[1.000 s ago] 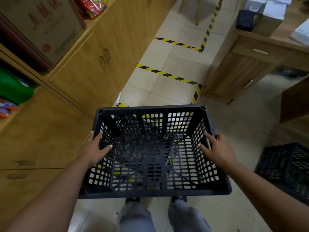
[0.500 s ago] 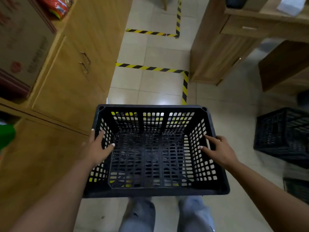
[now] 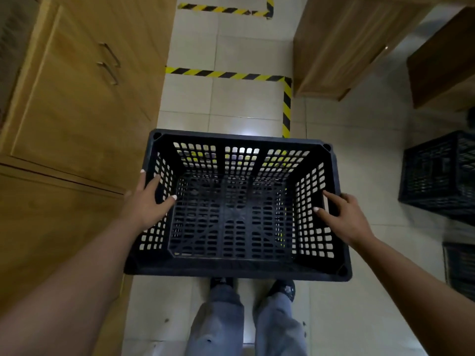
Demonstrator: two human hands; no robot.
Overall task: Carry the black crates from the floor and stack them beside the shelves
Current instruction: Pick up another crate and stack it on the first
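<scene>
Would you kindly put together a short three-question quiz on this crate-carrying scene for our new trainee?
1. True or false: the held crate is empty.
2. Which hand grips the side of the crate nearer the wooden cabinets: A) left hand B) right hand?
3. What colours is the floor tape?

Key: 1. True. 2. A. 3. Yellow and black.
</scene>
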